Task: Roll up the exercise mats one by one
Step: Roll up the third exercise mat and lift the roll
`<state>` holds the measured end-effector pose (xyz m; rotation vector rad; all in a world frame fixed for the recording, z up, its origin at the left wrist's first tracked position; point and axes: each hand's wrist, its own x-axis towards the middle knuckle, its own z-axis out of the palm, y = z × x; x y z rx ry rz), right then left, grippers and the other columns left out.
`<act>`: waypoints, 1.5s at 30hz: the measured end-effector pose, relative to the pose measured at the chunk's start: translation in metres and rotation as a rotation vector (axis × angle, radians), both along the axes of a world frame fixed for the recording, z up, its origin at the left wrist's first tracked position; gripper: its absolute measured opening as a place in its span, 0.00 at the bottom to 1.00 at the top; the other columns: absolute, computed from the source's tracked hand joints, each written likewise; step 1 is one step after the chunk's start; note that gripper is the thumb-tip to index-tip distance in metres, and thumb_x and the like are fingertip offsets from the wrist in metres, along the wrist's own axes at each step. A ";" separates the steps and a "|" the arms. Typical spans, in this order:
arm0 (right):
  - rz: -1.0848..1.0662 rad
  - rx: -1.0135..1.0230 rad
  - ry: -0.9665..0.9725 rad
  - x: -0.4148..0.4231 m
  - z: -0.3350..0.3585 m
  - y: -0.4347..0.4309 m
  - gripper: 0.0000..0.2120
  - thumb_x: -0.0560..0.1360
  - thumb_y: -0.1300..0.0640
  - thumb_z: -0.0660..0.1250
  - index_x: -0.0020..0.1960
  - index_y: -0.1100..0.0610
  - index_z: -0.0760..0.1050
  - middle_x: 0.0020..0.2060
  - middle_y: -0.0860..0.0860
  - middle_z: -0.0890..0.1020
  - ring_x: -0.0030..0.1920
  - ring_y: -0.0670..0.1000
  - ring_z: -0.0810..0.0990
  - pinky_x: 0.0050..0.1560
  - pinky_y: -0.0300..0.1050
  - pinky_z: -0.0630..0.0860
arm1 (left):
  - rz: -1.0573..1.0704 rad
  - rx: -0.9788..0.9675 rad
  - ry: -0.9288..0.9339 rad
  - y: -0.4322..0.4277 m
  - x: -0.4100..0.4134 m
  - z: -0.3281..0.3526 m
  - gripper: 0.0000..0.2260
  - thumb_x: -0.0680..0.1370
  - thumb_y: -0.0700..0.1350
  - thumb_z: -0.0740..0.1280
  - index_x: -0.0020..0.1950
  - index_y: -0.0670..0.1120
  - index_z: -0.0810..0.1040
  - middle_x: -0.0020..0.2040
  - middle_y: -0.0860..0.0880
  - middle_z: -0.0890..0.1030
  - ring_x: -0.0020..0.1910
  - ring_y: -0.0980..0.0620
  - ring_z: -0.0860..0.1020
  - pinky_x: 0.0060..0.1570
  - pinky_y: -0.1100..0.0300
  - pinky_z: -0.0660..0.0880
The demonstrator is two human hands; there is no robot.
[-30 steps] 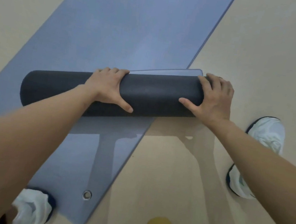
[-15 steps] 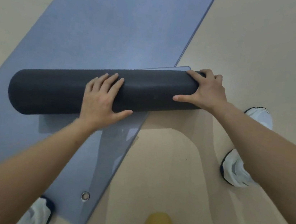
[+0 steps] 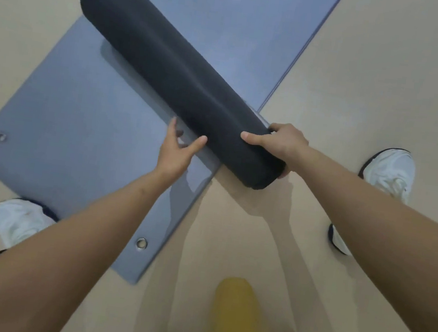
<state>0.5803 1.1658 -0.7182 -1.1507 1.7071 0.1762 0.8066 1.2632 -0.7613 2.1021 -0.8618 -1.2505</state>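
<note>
Roll position changed: dark rolled mat (image 3: 169, 67) now lies on a steep diagonal across the blue-grey flat mat (image 3: 79, 119), far end up left, near end low right and past the flat mat's edge over the floor (image 3: 391, 77). Half a second ago it sat almost level across the frame. Cannot tell if the near end is lifted or resting.

Right hand (image 3: 284, 144) is wrapped round the near end, thumb on top, fingers curled behind, and has slid further onto the end face than before. Left hand (image 3: 176, 152) has come off the top of the roll; it is now released, fingers straight and spread, thumb tip touching the roll's near side, palm over the flat mat.

More of the flat mat's near corner shows, with two grommets (image 3: 141, 243). White shoes (image 3: 389, 171) stand either side; a yellow object (image 3: 238, 307) is at the bottom.
</note>
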 end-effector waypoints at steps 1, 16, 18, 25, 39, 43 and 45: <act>0.003 0.009 -0.001 0.001 0.000 0.002 0.39 0.66 0.32 0.78 0.69 0.50 0.73 0.61 0.53 0.79 0.58 0.63 0.80 0.41 0.63 0.84 | 0.047 0.061 0.109 0.007 -0.008 -0.001 0.38 0.79 0.57 0.72 0.84 0.49 0.57 0.78 0.44 0.69 0.67 0.47 0.75 0.51 0.60 0.77; 0.392 -0.288 -0.237 -0.041 -0.030 -0.013 0.52 0.65 0.28 0.76 0.81 0.41 0.58 0.73 0.47 0.73 0.70 0.54 0.74 0.71 0.56 0.74 | 0.261 0.195 0.716 -0.024 -0.079 -0.027 0.36 0.73 0.60 0.78 0.76 0.52 0.67 0.69 0.52 0.79 0.64 0.50 0.79 0.72 0.43 0.71; 0.328 -0.308 -0.259 -0.038 -0.035 -0.014 0.51 0.62 0.28 0.78 0.79 0.40 0.61 0.71 0.43 0.75 0.68 0.51 0.75 0.70 0.54 0.75 | 0.275 0.186 0.734 -0.030 -0.082 -0.026 0.37 0.71 0.60 0.79 0.76 0.54 0.68 0.67 0.53 0.80 0.63 0.49 0.80 0.70 0.42 0.73; -0.024 -0.077 -0.626 -0.011 -0.036 0.011 0.33 0.71 0.42 0.79 0.73 0.43 0.74 0.63 0.44 0.83 0.61 0.49 0.83 0.66 0.53 0.79 | 0.421 0.053 0.634 -0.003 -0.062 -0.004 0.42 0.69 0.59 0.80 0.76 0.55 0.63 0.70 0.54 0.76 0.64 0.50 0.79 0.64 0.43 0.79; -0.166 -0.152 -0.506 0.016 -0.049 0.067 0.25 0.79 0.39 0.69 0.74 0.39 0.70 0.61 0.44 0.83 0.61 0.48 0.82 0.61 0.49 0.80 | 0.186 -0.062 0.224 0.060 -0.020 -0.003 0.32 0.77 0.51 0.75 0.79 0.52 0.68 0.70 0.46 0.74 0.68 0.48 0.76 0.69 0.47 0.76; -0.208 0.015 -0.598 0.015 -0.045 0.076 0.28 0.78 0.38 0.71 0.74 0.35 0.65 0.65 0.36 0.78 0.63 0.44 0.79 0.50 0.45 0.76 | 0.195 -0.033 0.364 0.051 -0.026 -0.007 0.38 0.78 0.51 0.75 0.83 0.55 0.58 0.78 0.52 0.68 0.76 0.50 0.70 0.75 0.47 0.71; -0.241 0.011 -0.615 0.015 -0.048 0.077 0.30 0.76 0.39 0.73 0.74 0.37 0.66 0.65 0.37 0.79 0.63 0.44 0.80 0.57 0.45 0.78 | 0.194 0.007 0.464 0.048 -0.025 -0.006 0.42 0.78 0.51 0.75 0.84 0.59 0.53 0.80 0.54 0.66 0.77 0.51 0.69 0.76 0.46 0.69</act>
